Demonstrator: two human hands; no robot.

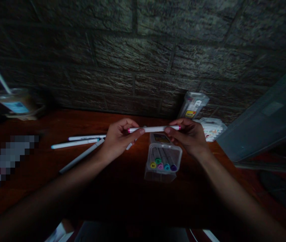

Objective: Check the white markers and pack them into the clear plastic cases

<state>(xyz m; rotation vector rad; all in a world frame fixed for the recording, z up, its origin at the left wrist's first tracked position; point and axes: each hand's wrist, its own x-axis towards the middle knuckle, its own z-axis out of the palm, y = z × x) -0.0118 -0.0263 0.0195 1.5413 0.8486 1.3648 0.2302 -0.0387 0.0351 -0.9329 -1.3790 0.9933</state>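
Held level between both hands is a white marker (155, 129) with pink ends. My left hand (119, 136) pinches its left part between thumb and fingers. At the other end, the thumb and fingers of my right hand (189, 136) are closed on the same marker. Just below it lies a clear plastic case (179, 156), its near end facing me, with several markers (160, 165) inside showing yellow, green, pink, blue and purple ends. Left of the case, partly behind my left hand and forearm, several loose white markers (75, 144) rest on the table.
A lidded drink cup (17, 102) with a straw stands at the back left of the wooden table (123, 188). Against the stone wall (112, 53) at right are an upright clear case (193, 104) and a white container (210, 129). A grey panel (264, 111) borders the table's right side.
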